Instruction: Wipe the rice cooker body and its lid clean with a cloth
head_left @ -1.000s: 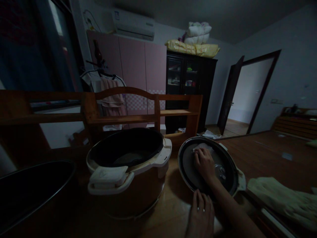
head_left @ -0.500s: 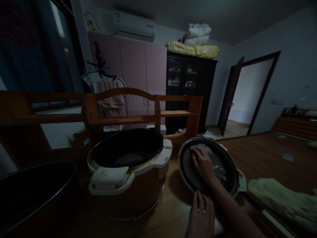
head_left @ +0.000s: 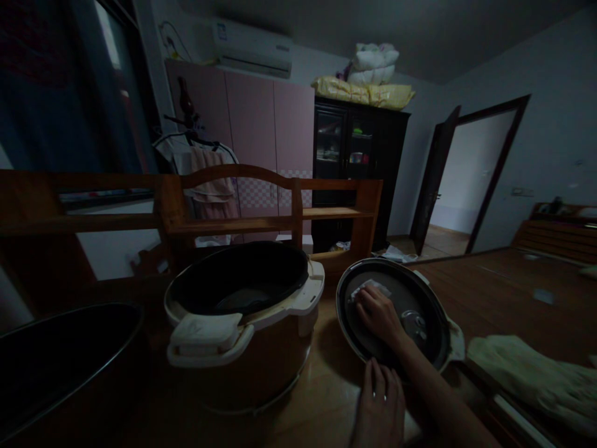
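Cooker lid point(head_left: 405, 291) lies inner face up on the table point(head_left: 321, 398), at 3 o'clock of the cooker body point(head_left: 242, 354) and just beside it. My read: flipped that way so the inner plate is reachable.

Right hand point(head_left: 379, 314) is on the lid's left half. Its fingers are curled and close together, pressing a white cloth point(head_left: 369, 288) onto the plate. A corner of the cloth sticks out at the hand's 11 o'clock. The metal valve fitting point(head_left: 414, 323) is just clear of the hand at 3 o'clock.

Left hand point(head_left: 379, 403) is palm down on the table at the lid's 6 o'clock. Its fingers are straight and nearly together, with the tips at the lid's near rim. It looks like a brace so the lid doesn't slide under the cloth pressure. I can't confirm contact with the rim.

The cooker body is open, and the dark inner pot point(head_left: 237, 280) is seated in it. Its latch handle point(head_left: 208, 336) faces the camera.

Surface: glossy brown wood.
- A dark basin point(head_left: 60, 354) sits at the cooker's 9 o'clock.
- A pale yellow-green cloth point(head_left: 527, 373) lies at the lid's 4 o'clock, well apart.
- A wooden shelf rack point(head_left: 261, 221) stands along the far edge.

Room: dim.
- An air conditioner point(head_left: 252, 46) is mounted high on the far wall, over a pink wardrobe point(head_left: 252, 124).
- A dark cabinet point(head_left: 359, 162) has bedding point(head_left: 368, 81) stacked on top.
- There is an open doorway point(head_left: 471, 174) at the right.
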`<action>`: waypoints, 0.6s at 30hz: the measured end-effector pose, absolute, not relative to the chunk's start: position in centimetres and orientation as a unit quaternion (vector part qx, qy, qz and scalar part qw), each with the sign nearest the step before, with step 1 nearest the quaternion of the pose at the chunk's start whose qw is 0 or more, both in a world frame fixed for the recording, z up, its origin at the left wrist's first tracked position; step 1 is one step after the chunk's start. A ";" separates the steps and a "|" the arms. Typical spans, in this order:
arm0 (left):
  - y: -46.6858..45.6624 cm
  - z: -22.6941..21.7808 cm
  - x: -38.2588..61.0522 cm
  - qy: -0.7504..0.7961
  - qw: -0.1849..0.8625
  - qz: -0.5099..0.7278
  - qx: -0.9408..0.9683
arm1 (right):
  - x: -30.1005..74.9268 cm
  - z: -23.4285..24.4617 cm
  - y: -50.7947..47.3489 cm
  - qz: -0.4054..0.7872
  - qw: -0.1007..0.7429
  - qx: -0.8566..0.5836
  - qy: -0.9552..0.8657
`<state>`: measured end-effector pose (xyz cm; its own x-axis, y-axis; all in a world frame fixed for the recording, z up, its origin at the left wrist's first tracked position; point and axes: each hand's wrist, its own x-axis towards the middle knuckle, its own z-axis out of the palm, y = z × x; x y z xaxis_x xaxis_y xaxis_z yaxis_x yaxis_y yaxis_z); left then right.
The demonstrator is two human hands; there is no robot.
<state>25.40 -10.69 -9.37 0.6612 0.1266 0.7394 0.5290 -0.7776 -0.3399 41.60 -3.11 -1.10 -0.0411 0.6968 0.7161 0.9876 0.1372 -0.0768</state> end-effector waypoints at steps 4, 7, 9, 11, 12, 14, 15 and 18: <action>-10.7 -9.2 25.2 -0.190 0.278 -0.362 -0.869 | 41.7 -1.2 -3.0 -0.241 0.323 -0.624 -0.669; -10.8 -9.0 25.1 -0.185 0.279 -0.355 -0.873 | 42.2 -1.3 -2.8 -0.264 0.343 -0.651 -0.624; -10.8 -9.0 25.1 -0.186 0.280 -0.355 -0.872 | 42.6 -1.3 -2.8 -0.281 0.359 -0.671 -0.585; -10.7 -9.2 25.2 -0.190 0.279 -0.360 -0.870 | 42.9 -1.4 -2.8 -0.292 0.369 -0.685 -0.557; -10.7 -9.4 25.3 -0.192 0.277 -0.361 -0.870 | 43.1 -1.4 -2.9 -0.295 0.370 -0.689 -0.549; -10.7 -9.7 25.5 -0.193 0.273 -0.359 -0.871 | 43.2 -1.4 -2.9 -0.296 0.369 -0.692 -0.546; -10.6 -9.9 25.6 -0.192 0.271 -0.358 -0.873 | 43.2 -1.4 -2.9 -0.294 0.366 -0.690 -0.551; -10.6 -10.0 25.6 -0.194 0.266 -0.356 -0.875 | 42.9 -1.3 -2.9 -0.278 0.348 -0.675 -0.588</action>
